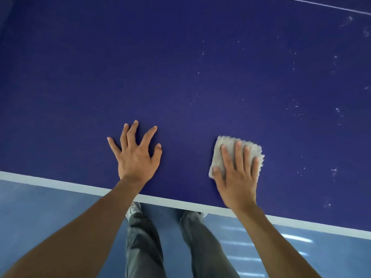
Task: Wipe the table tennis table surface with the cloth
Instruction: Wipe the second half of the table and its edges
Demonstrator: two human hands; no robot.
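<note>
Cloth point(216, 155): small, pale, soft and light by its look. Lies by the near edge of the bench point(180, 77), pressed flat under the right hand point(239, 181), fingers straight. Probably slides easily; palm pressure should steer it. Left hand point(136, 159) splayed on the bench, empty.

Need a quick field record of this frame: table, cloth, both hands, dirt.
table: dark blue, white edge line
cloth: pale, roughly square, flat near table's near edge
right hand: straight fingers press cloth down
left hand: flat on table, fingers spread, holds nothing
specks: white, mostly right of cloth
</note>
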